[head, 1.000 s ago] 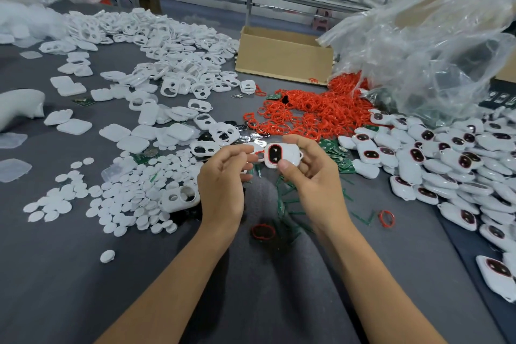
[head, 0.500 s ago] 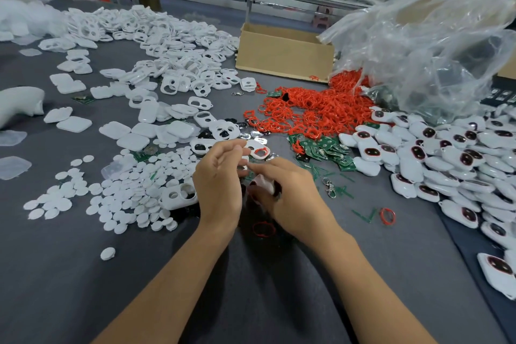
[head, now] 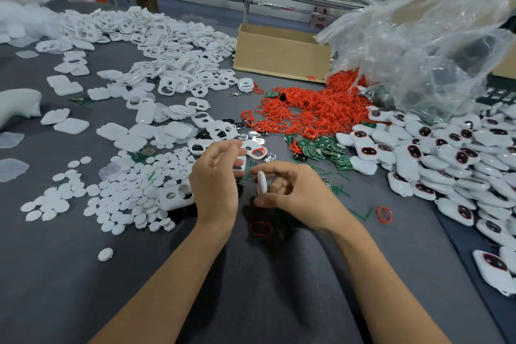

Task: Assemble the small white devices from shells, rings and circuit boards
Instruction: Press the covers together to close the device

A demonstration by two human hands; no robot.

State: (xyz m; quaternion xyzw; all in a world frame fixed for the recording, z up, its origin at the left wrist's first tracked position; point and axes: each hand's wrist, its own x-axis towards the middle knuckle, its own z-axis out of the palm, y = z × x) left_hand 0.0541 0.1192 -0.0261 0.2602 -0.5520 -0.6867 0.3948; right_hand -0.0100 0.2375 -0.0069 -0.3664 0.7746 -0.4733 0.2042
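The right hand (head: 293,190) pinches a white shell (head: 261,182) on edge, what the curled left hand (head: 216,179) holds is unclear; the person should probably turn the shell flat before fitting parts

surface: grey table (head: 279,288) | left: white shells (head: 156,45) and discs (head: 125,190) are strewn | centre: red rings (head: 307,112) and green boards (head: 321,148) are piled | right: devices (head: 446,148) are heaped

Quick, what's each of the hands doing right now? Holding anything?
Left hand: fingers curled, cannot tell whether it holds anything.
Right hand: closed, pinching a white shell seen edge-on.
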